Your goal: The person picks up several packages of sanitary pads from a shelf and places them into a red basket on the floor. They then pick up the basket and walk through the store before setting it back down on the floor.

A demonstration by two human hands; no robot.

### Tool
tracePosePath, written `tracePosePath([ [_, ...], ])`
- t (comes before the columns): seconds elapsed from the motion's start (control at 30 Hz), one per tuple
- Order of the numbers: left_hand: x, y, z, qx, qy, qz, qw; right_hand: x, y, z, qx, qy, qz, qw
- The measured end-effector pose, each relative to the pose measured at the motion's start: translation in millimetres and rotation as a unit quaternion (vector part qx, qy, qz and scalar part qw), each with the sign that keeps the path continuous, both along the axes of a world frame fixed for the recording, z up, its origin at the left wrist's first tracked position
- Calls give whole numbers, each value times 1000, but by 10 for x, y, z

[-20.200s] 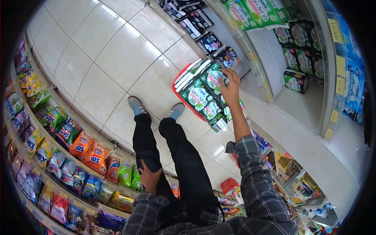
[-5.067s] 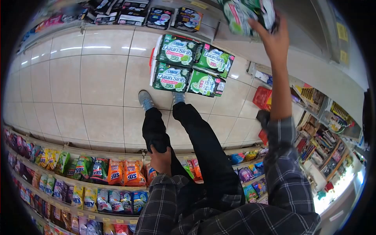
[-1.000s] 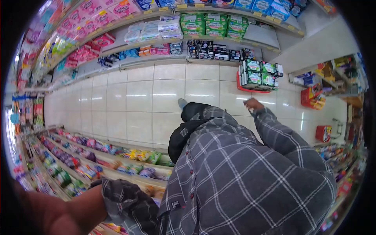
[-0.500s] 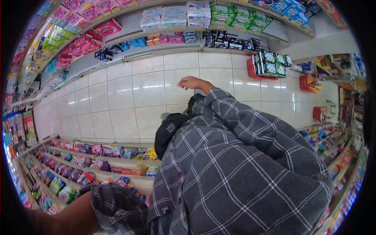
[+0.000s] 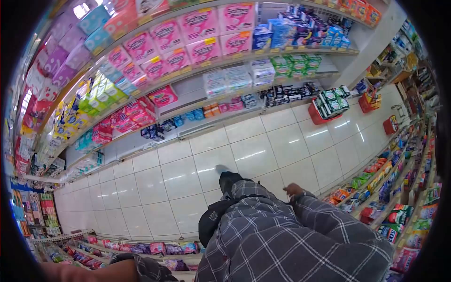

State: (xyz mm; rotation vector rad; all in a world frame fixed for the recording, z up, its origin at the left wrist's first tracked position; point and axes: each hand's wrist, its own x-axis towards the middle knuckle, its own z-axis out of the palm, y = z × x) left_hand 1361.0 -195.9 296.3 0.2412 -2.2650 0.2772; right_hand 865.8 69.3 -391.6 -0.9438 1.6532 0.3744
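My right hand (image 5: 294, 190) hangs low beside my body, over the tiled floor (image 5: 256, 148). Its fingers are loosely bent and a little apart, with nothing seen in them. At the lower left edge, my left forearm (image 5: 115, 271) reaches out of a rolled checked sleeve (image 5: 152, 269), and the hand itself lies outside the visible picture. A dark bag or cloth with small lettering (image 5: 213, 216) lies against the front of my checked shirt (image 5: 282, 239). One shoe (image 5: 221, 168) shows on the tiles.
Shelves with pink packs (image 5: 202, 26), green packs (image 5: 296, 66) and blue packs (image 5: 282, 33) line the far side. A red basket (image 5: 319, 115) filled with green and black packs stands on the floor, with more red baskets farther right. Low shelves of bagged goods (image 5: 376, 176) run along the near side.
The view has tilted and turned, showing more of the upper shelves. My right hand has moved from in front of my body back to its right side.
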Motion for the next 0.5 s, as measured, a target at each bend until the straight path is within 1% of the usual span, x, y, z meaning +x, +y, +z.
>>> tracePosePath([
  [0.03, 176, -55, -18, 0, 7, 8, 1000, 234, 128, 129, -71, -14, 245, 967],
  [0.07, 354, -98, -53, -2, 16, 18, 1000, 302, 221, 94, -125, -157, 119, 972],
  [0.1, 545, -131, -84, -6, 26, 28, 999, 510, 180, -151, -76, -158, -15, 984],
  [0.13, 742, -140, -85, -10, 33, 40, 999, 876, -223, 524, -67, -119, 35, 990],
  [0.17, 942, -167, -79, -12, 40, 50, 998, 1350, -764, 1535, -56, -81, 85, 991],
  [0.27, 1520, -269, 52, -27, 60, 59, 996, 1899, -1662, 664, -95, -83, 81, 989],
  [0.3, 1723, -286, 109, -37, 71, 62, 995, 2272, -2253, 496, -44, -1, 70, 997],
  [0.37, 2112, -245, 288, -58, 112, 82, 989, 2844, -3165, 386, -109, 53, 95, 988],
  [0.4, 2278, -210, 386, -82, 158, 87, 980, 3090, -3700, 164, -163, 54, 147, 974],
  [0.43, 2557, -262, 423, -102, 196, 101, 970, 3533, -4177, 9, -198, 33, 176, 964],
  [0.47, 2899, -302, 477, -107, 207, 136, 963, 4059, -4741, 26, -226, -11, 165, 960],
  [0.5, 3450, -195, 466, -84, 158, 217, 960, 4643, -5218, 153, -233, -63, 128, 962],
])
